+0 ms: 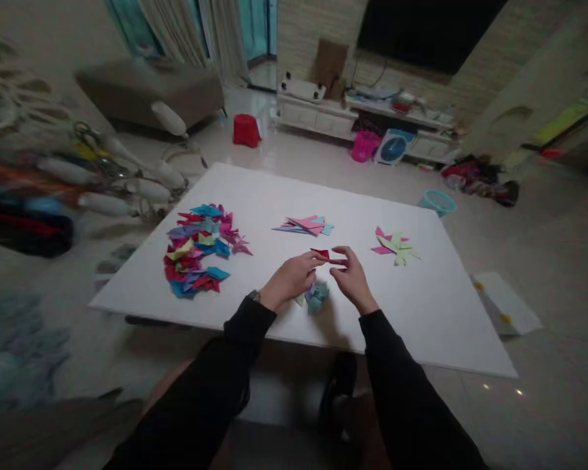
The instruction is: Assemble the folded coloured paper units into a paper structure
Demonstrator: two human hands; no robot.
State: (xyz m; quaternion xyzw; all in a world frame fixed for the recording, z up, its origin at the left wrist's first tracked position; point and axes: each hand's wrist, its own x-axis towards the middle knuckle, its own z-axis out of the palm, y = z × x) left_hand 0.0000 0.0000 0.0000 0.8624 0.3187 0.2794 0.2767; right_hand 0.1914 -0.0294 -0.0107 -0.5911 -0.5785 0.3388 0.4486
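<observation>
My left hand (294, 277) is closed, its fingers pinching a small piece of folded red paper (322, 254) above the white table. From the right, my right hand (353, 279) reaches to the paper's edge. Its finger and thumb tips are apart, and one fingertip meets the paper or my left fingertips. Below my hands lies a pale teal folded paper piece (318, 295), with lilac and pale yellow paper partly hidden by my left hand. Farther back is a small stack of pink, blue and lilac folded paper strips (310, 226).
Many colourful folded paper pieces (196, 251) form a heap on the table's left. Pink and pale green folded papers (396, 247) lie at the right of the white table (431, 313). On the floor beyond stand a red stool (245, 130) and a turquoise basket (438, 202).
</observation>
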